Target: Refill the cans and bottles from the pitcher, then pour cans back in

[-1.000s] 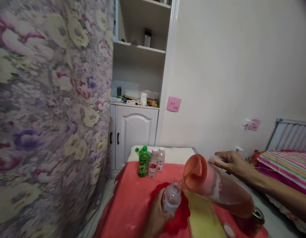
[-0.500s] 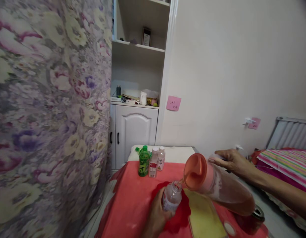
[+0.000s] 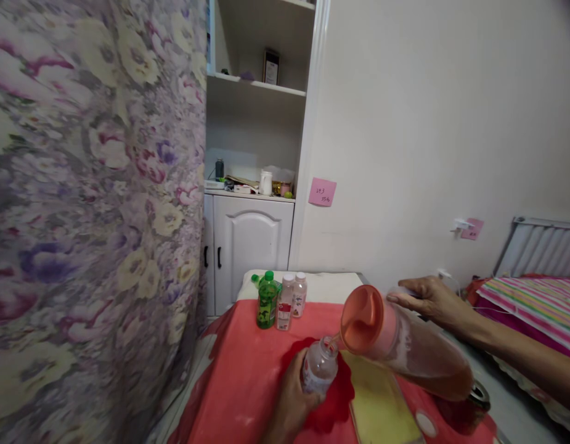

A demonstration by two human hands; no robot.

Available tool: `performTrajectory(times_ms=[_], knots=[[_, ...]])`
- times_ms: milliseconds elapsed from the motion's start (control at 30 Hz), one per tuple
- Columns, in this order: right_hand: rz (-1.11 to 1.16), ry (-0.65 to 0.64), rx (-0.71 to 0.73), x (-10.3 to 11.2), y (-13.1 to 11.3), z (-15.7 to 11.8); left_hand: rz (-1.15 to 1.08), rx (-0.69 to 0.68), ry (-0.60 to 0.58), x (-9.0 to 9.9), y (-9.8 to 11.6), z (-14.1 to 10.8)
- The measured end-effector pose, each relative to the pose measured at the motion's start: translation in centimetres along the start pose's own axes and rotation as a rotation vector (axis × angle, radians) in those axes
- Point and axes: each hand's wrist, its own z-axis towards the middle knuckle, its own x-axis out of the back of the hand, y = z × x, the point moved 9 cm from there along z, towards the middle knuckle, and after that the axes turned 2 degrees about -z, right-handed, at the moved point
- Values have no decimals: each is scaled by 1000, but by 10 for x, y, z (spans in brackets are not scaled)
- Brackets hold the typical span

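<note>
A green bottle (image 3: 266, 305) and 2 white-capped bottles (image 3: 285, 308) stand at 10 to 11 o'clock from the open bottle (image 3: 320, 368), its side wrapped by the left hand (image 3: 294, 396); at its 3 o'clock a tilted pitcher (image 3: 430, 359) pours into it, handle (image 3: 402, 290) clasped by the right hand (image 3: 430, 301).

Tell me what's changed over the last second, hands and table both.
Only the whole picture slid slightly, left and up. Nothing was taken hold of or let go. The left hand still grips the open bottle, the right hand still tilts the pitcher toward its mouth, and the green bottle stayed put.
</note>
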Motion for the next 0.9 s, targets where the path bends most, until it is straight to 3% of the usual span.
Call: performTrajectory(times_ms=[900], knots=[[28,-33,5,-6,-8,1,26,28,14,1,4,-2]])
